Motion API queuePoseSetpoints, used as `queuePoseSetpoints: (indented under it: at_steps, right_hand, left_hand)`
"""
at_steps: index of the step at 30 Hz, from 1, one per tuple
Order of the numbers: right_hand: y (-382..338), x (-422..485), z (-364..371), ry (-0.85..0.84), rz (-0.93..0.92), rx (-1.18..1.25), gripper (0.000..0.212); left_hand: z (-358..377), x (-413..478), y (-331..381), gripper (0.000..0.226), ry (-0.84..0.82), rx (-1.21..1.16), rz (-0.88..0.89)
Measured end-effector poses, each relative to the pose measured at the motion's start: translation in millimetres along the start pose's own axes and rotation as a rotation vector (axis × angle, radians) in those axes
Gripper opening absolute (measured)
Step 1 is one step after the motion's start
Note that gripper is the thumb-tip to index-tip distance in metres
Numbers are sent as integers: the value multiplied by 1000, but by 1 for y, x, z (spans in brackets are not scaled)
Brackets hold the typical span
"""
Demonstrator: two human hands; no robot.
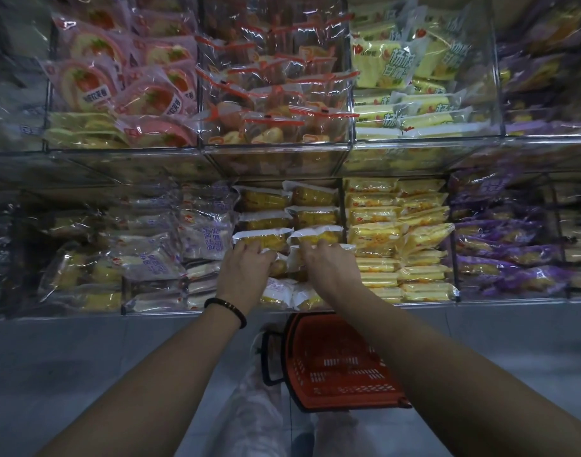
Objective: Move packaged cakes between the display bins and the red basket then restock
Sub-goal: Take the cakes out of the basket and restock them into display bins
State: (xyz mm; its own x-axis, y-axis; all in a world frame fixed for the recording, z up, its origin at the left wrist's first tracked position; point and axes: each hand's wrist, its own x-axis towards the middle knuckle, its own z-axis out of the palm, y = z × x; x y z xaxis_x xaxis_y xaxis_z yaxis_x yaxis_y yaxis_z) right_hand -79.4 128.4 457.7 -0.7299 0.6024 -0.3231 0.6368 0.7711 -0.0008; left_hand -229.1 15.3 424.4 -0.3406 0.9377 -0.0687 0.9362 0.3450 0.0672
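Both my hands reach into the lower middle display bin (236, 311), which holds two stacks of white-and-yellow packaged cakes (266, 219). My left hand (246, 270) lies on a cake pack at the left stack, fingers curled over its edge. My right hand (328, 268) grips the white end of another cake pack (294, 262) on the right stack. The red basket (335, 367) stands on the floor below the bin, between my forearms, and looks empty; my right forearm hides its right side.
Clear bins to left and right hold white-purple packs (203, 232), yellow packs (394, 239) and purple packs (506, 252). An upper shelf carries pink cakes (124, 84), orange-sealed bags (276, 94) and yellow packs (411, 67). My legs stand on a grey floor (85, 357).
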Motion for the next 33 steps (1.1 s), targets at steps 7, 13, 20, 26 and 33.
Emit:
queuePoseSetpoints:
  at_steps: [7, 13, 20, 26, 33]
  right_hand:
    - [-5, 12, 1, 15, 1, 64, 38]
    - [-13, 27, 19, 18, 25, 135, 43]
    - [10, 31, 25, 11, 88, 402, 72]
    - [15, 11, 16, -144, -3, 462, 42]
    - [29, -48, 25, 159, -139, 377, 48]
  left_hand:
    - [-6, 5, 7, 22, -58, 93, 16]
    - [-4, 10, 16, 35, -81, 79, -44]
    - [2, 18, 18, 31, -69, -4, -124]
    - [-5, 5, 9, 36, -20, -279, -83]
    - [-2, -41, -9, 19, 214, -321, 200]
